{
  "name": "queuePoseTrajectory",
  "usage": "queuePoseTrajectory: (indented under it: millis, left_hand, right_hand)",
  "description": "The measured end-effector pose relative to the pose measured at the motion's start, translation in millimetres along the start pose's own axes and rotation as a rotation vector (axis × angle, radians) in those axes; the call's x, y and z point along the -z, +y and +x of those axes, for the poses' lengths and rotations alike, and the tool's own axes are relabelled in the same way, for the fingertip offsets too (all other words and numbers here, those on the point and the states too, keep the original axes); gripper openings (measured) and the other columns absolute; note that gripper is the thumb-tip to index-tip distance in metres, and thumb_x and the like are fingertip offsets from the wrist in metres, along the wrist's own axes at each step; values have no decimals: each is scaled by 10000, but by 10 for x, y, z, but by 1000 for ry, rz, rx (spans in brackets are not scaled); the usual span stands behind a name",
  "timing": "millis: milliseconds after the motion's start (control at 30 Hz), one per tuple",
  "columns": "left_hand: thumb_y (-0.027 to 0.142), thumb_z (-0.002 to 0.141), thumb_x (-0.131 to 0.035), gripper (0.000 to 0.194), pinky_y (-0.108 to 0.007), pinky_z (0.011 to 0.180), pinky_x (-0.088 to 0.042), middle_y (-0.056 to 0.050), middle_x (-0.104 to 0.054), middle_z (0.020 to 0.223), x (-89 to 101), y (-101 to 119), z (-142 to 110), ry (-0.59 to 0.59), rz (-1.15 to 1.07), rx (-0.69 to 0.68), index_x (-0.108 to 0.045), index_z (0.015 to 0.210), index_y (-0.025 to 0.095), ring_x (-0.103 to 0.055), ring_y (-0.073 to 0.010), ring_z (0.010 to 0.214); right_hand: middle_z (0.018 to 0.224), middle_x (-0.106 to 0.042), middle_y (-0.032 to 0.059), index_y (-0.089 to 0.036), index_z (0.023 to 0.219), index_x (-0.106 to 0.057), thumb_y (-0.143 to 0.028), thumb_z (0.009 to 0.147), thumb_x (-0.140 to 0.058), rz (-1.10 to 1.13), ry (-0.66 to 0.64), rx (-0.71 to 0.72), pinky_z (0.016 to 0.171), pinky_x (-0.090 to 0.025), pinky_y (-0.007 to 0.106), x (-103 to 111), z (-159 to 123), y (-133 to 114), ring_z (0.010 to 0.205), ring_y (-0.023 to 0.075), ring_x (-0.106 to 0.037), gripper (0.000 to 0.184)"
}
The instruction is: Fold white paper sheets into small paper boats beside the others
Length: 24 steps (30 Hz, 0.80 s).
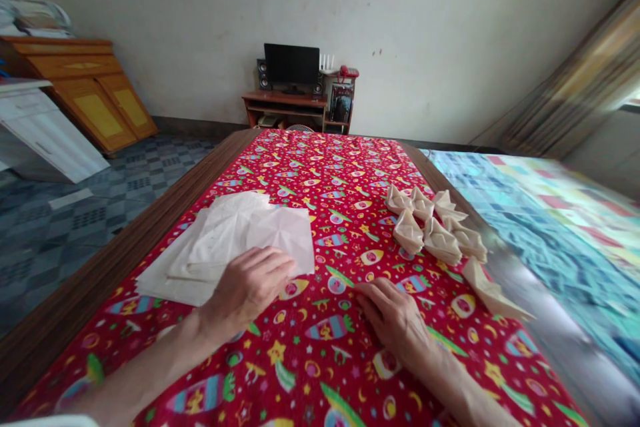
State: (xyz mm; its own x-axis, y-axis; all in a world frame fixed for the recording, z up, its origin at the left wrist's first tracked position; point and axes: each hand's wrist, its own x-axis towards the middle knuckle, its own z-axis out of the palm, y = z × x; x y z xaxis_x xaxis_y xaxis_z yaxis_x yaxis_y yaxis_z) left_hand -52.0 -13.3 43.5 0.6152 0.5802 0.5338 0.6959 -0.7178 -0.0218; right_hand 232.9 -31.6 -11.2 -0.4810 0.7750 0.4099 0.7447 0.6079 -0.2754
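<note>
A square sheet of white paper point(280, 233) with creases fanning out from its middle lies over the right side of a loose stack of paper sheets point(175, 273). My left hand point(255, 280) is closed at the sheet's lower edge, its bent fingers on the paper and the thumb hidden. To the right, my right hand point(393, 310) rests on the red patterned cloth point(325, 360). Its fingers are curled together, with nothing visible in them. Beyond it, several folded paper boats point(443, 240) sit in a cluster, and a single folded paper boat point(493, 290) lies nearer to me.
The cloth covers a long table with a brown wooden edge point(165, 213). Along its right side is a bed with a blue patterned cover point(520, 233). A desk point(285, 103) with a monitor point(293, 65) stands against the wall. Cabinets point(95, 97) are at the left.
</note>
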Motion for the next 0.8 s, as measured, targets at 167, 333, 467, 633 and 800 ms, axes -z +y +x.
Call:
queuePoseTrajectory:
  millis: [167,333,467,633,800]
  left_hand:
    - [166,916,-477,153,-310,698,-447,-24,-659,831,-232,380,179,-105,-88,-111,-629,894,162,-596,-165,782]
    - [175,906,-486,152,-297,649,-442,-9,-648,785,-361,581,241,-136,-187,-133,-623,841,173,-594,-154,748]
    - [234,873,-566,164,-344,855,-467,-15,-678,966,-327,538,162,-180,-294,-89,-615,1024,192,-607,-168,907]
    - [170,821,-604,524,-431,1084,-345,-61,-533,1327,-278,253,-125,-271,-326,-13,-457,1322,216,-466,-213,1238]
    - [126,894,-457,453,-364,1060,-402,-50,-518,1353,-347,47,-289,-235,-352,52,-466,1335,227,-431,-183,1285]
  right_hand:
    - [1387,-416,160,-174,1390,-380,-192,910,-460,-14,73,68,968,-444,408,-32,-28,-7,1261,259,-415,487]
    - [1479,-317,126,-218,1356,-448,-81,867,-396,14,-51,160,1020,-402,461,-29,1,6,1377,255,-245,511]
    - [1375,-483,100,-236,1294,-527,-91,885,-383,70,-155,222,1023,-407,440,30,49,8,1330,225,-354,457]
    - [1248,-600,86,-216,1213,-595,-76,866,-366,167,-116,213,1029,-400,449,61,48,18,1213,197,-508,439]
    - [1194,-636,83,-201,1177,-618,-45,832,-365,217,-100,231,1000,-433,428,71,35,63,1170,183,-547,455]
